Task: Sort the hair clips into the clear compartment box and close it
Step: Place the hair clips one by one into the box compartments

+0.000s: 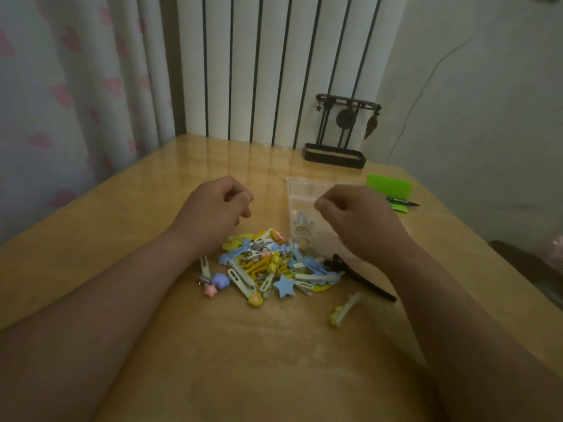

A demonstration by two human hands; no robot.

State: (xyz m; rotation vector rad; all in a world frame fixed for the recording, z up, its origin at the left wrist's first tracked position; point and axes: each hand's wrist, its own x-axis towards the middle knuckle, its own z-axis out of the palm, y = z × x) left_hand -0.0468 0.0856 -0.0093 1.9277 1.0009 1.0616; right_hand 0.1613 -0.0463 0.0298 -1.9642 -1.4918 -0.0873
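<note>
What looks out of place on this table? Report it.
A yellow-tipped clip lies alone, apart from the pastel pile; a long black clip at the pile's right edge matches none of the others.

On the table (152, 208) a pile of hair clips (268, 266) lies in the middle, with the box (304, 208) just behind it to the right and a few clips inside. A long clip (362, 278) lies at the pile's right edge and a lone clip (344, 309) lies apart in front of it. A stand (335, 155) sits at the table's rear edge before the radiator (274, 71), a card (388, 185) with a pen (405, 202) on it lies right of the box, and a curtain (61, 102) hangs left.
</note>
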